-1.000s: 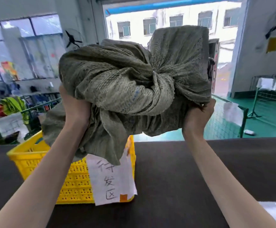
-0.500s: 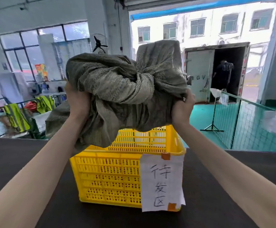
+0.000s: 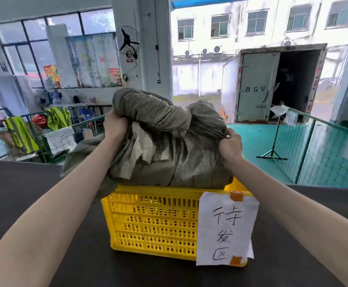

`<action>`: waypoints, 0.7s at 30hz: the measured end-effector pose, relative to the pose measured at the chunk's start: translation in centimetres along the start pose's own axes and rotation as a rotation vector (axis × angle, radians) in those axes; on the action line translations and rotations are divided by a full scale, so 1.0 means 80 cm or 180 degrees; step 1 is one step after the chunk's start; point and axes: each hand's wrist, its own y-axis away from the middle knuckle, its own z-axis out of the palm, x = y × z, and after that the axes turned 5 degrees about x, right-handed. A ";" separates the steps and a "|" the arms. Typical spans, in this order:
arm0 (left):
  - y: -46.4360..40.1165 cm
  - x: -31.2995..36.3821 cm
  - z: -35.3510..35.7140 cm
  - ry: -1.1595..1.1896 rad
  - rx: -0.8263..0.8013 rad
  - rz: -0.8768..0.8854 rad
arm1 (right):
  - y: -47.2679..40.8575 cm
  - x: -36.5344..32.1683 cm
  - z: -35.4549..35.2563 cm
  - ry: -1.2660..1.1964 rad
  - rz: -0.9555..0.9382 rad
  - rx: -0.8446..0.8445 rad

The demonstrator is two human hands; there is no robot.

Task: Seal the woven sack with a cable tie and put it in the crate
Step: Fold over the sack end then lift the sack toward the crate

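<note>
A bulky grey-green woven sack sits in the top of the yellow perforated crate, bulging above the rim, with loose fabric hanging over the crate's left side. My left hand grips the sack's upper left. My right hand clutches bunched fabric on its right side. The twisted neck of the sack lies across the top. No cable tie shows. A white paper label with handwritten characters is taped to the crate's front right.
The crate stands on a dark table. Beyond the table are a green mesh fence, a black stand, hi-vis vests on a rail at left, and an open truck outside.
The sack has come down from chest height into the crate's top. Both hands kept their grip and moved down and forward with it.
</note>
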 end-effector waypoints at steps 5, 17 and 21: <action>-0.035 -0.036 0.039 -0.0548 -0.0298 -0.0218 | -0.021 0.027 0.010 0.0229 0.0085 -0.0223; -0.008 -0.120 0.113 -0.1347 -0.0721 -0.0304 | -0.053 0.111 0.021 0.1136 0.0417 -0.0804; -0.006 -0.143 0.098 -0.1875 -0.1104 -0.0183 | -0.044 0.110 0.028 0.1415 0.0305 -0.1089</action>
